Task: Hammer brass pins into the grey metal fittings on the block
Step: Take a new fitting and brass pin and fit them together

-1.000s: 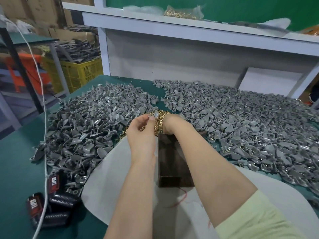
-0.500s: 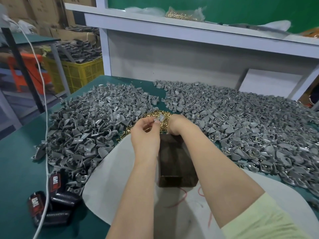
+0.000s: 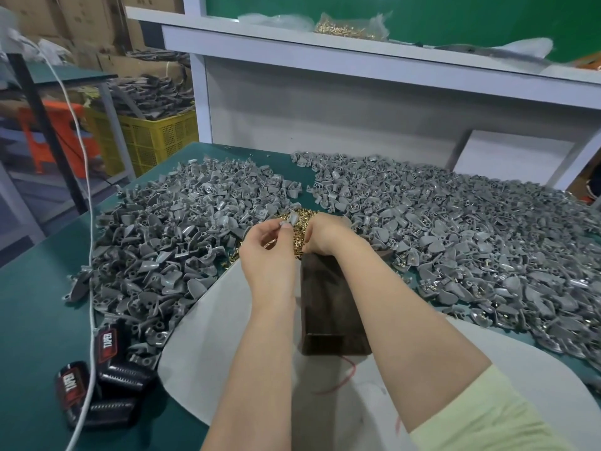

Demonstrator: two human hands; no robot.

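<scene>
Head view: the left hand point(image 3: 270, 255) pinches a grey fitting point(image 3: 291, 219) over the brass pins point(image 3: 300, 237), at the far end of the dark block point(image 3: 325, 307).

The right hand point(image 3: 322, 236) is curled just beside it with its fingers hidden, so whether it grips anything cannot be told. Both forearms cross the white sheet point(image 3: 208, 336), and the right one covers the block's right edge. A left heap of fittings point(image 3: 156, 252) and a right heap point(image 3: 471, 239) crowd the green table point(image 3: 39, 320), hemming in the pins. Tape boxes point(image 3: 107, 345) and a white cable point(image 3: 88, 222) lie at lower left. A yellow crate point(image 3: 156, 138) stands at upper left. A bag of pins point(image 3: 348, 27) rests on the shelf point(image 3: 422, 61) at the top.
</scene>
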